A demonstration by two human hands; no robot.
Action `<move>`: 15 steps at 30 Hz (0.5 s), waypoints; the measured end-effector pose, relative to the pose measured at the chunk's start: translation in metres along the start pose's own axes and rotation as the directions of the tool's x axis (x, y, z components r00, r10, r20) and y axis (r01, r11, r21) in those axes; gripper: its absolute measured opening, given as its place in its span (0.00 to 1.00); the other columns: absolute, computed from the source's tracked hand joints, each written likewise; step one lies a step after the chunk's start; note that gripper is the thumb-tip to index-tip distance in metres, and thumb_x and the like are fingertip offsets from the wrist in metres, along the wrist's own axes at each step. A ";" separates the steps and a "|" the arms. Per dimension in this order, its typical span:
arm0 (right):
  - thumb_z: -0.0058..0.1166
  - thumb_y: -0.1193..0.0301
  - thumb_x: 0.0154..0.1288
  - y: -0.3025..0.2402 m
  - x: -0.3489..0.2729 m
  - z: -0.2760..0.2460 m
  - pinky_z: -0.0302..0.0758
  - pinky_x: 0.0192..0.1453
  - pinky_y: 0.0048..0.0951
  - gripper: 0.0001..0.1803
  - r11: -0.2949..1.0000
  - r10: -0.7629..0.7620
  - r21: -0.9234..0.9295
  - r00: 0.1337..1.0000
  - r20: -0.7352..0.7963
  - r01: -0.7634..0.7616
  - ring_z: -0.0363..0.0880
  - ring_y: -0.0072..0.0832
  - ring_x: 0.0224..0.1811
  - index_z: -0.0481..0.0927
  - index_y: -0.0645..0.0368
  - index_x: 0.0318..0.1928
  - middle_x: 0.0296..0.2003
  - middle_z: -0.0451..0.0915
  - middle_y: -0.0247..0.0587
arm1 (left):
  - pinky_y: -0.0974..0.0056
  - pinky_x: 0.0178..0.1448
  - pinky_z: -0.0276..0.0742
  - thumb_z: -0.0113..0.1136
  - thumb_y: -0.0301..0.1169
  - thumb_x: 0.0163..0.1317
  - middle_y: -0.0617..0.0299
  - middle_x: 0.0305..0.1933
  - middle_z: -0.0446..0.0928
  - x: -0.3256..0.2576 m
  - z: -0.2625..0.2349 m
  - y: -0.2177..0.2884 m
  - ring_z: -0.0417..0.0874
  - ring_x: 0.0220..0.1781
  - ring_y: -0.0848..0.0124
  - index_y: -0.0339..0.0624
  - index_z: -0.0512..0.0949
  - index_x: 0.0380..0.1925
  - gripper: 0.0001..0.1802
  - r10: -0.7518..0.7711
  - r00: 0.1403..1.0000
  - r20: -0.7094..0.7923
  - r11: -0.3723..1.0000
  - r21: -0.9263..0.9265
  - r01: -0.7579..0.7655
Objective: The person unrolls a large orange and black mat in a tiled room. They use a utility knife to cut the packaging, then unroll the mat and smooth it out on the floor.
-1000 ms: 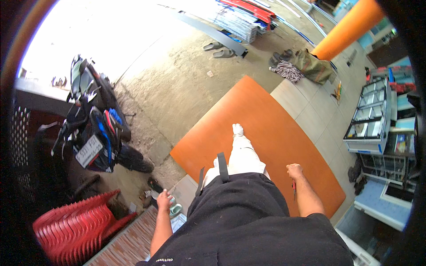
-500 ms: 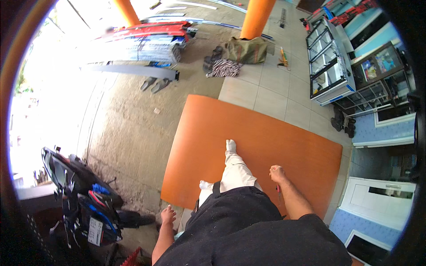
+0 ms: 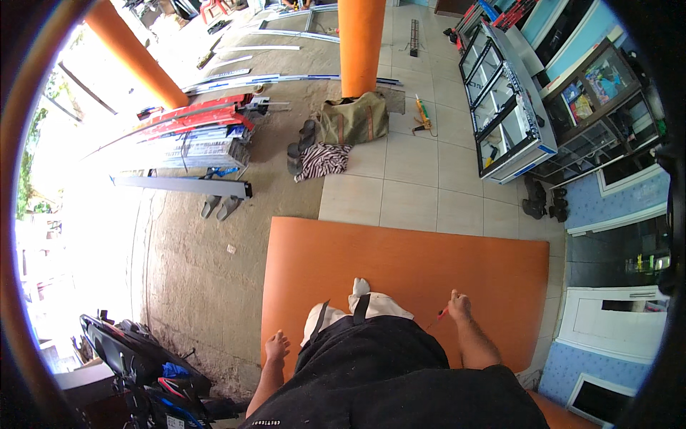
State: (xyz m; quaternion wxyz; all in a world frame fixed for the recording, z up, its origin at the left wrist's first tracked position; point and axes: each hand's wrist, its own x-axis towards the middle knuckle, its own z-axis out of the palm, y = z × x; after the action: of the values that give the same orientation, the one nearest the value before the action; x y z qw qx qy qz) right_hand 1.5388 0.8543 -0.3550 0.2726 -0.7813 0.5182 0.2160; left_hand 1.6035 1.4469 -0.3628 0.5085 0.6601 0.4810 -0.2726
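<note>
My right hand (image 3: pixel 459 306) is closed around a slim tool with a red handle (image 3: pixel 442 313) and a thin shaft pointing down toward my legs, apparently a screwdriver. Hanging at my left side, my left hand (image 3: pixel 277 346) holds nothing, its fingers loosely curled and apart. Beneath me lies a large orange sheet (image 3: pixel 400 250), slightly raised at its far left corner. One grey-socked foot (image 3: pixel 361 287) rests on it; the other is hidden by my trouser leg.
A motorbike (image 3: pixel 143 365) stands at the near left. Ahead are slippers (image 3: pixel 227 208), stacked metal profiles (image 3: pixel 193 154), a green bag (image 3: pixel 354 118), a striped cloth (image 3: pixel 323 161), an orange pillar (image 3: pixel 359 46) and a caulking gun (image 3: pixel 423 114). At right stands a black-framed glass case (image 3: pixel 507 107).
My view has turned and moved forward over the orange sheet. My right hand's red-handled tool now shows more clearly, pointing inward. The left hand stays free at my side.
</note>
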 end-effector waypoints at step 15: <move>0.54 0.64 0.67 -0.101 0.148 -0.047 0.75 0.22 0.34 0.15 0.856 -0.016 0.508 0.986 -0.166 0.099 0.79 0.28 0.16 0.83 0.64 0.32 0.22 0.83 0.42 | 0.48 0.52 0.78 0.61 0.54 0.61 0.47 0.47 0.82 0.234 0.136 0.173 0.85 0.50 0.54 0.42 0.74 0.54 0.31 0.720 0.440 0.536 0.224 0.420 -0.879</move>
State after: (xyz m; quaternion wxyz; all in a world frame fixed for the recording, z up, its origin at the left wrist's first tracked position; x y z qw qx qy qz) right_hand 1.6894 0.7526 -0.3906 0.4363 -0.7098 0.5531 0.0002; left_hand 1.8699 1.4000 -0.5358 0.3598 0.9051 -0.1215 -0.1910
